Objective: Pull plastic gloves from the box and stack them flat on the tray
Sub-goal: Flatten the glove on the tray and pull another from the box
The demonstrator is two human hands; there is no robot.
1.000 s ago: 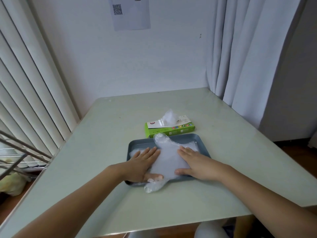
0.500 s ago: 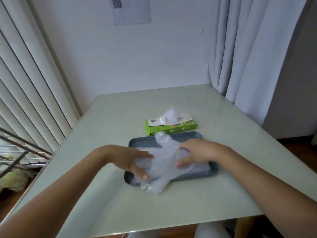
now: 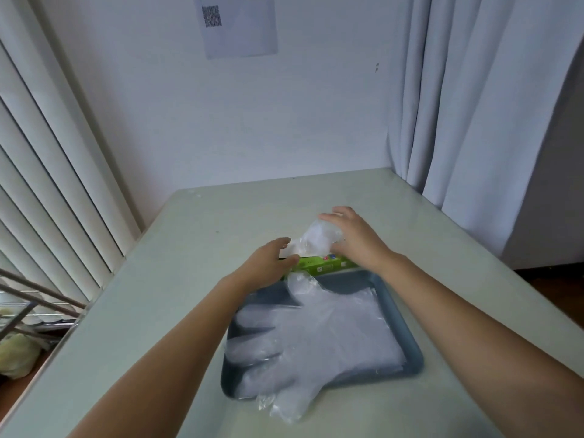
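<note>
A green and white glove box lies on the table just behind a grey tray. Clear plastic gloves lie spread flat in the tray, one fingertip hanging over its near rim. My left hand rests on the box's left end, thumb and fingers around its corner. My right hand reaches over the box and pinches the crumpled clear glove that sticks up out of its slot. The right part of the box is hidden behind my right wrist.
The pale green table stands in a corner, with vertical blinds at the left and white curtains at the right. A metal rack sits beyond the table's left edge. A paper sheet hangs on the wall.
Both hands have left the gloves in the tray and moved back to the box. The left hand now holds the box; the right hand has taken hold of the protruding glove.
</note>
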